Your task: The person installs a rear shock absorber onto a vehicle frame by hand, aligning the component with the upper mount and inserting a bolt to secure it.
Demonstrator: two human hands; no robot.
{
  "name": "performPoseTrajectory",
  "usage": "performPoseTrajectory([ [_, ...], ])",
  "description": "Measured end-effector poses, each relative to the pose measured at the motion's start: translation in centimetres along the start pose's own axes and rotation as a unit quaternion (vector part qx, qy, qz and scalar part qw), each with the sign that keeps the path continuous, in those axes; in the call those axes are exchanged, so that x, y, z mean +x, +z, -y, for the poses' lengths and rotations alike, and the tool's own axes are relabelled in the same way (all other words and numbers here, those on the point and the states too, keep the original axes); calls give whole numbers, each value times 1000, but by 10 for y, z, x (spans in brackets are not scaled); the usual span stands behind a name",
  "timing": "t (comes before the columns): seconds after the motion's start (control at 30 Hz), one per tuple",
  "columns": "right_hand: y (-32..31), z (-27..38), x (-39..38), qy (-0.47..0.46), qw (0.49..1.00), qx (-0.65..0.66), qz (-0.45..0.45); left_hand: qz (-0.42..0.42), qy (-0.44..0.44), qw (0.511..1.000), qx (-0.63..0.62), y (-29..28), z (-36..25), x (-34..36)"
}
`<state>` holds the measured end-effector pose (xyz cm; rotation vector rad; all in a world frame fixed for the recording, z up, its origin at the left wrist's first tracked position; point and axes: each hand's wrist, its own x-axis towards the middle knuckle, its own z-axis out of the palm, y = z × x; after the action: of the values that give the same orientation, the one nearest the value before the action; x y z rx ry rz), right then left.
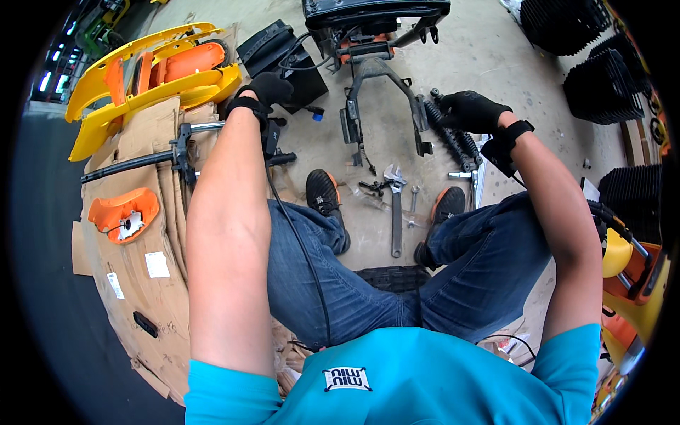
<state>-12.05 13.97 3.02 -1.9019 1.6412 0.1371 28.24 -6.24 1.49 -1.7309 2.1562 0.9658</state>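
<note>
My left hand, in a black glove, is closed beside a black box-shaped unit on the floor. What its fingers hold, if anything, is hidden. A cable with a blue connector sticks out just past it. On the right, my gloved right hand is closed around the upper part of a black coil-spring shock absorber. A second shock absorber lies alongside. Between my hands a black forked metal frame extends toward me from a larger black assembly.
An adjustable wrench, a small spanner and black bolts lie between my shoes. Cardboard at left carries yellow panels, an orange shell and a black fork-like part. Black ribbed crates stand right.
</note>
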Motion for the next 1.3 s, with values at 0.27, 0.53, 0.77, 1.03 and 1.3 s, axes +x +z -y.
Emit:
performPoseTrajectory([
  [0.27, 3, -6, 0, 0, 1000, 12, -16, 75, 15, 994, -78, -5, -28, -27],
  [0.53, 2, -5, -2, -3, 1000, 2, -23, 154, 142, 971, -120, 7, -5, -11],
  [0.77, -5, 8, -1, -8, 1000, -11, -2, 105, 190, 973, 78, 2, -15, -20],
  [1.03, -6, 6, -3, -14, 1000, 0, -19, 10, 293, 875, 386, 8, -10, -6],
  [1.3, 0, -2, 1, -29, 998, 10, -46, 13, 210, 926, 313, 10, -15, -8],
])
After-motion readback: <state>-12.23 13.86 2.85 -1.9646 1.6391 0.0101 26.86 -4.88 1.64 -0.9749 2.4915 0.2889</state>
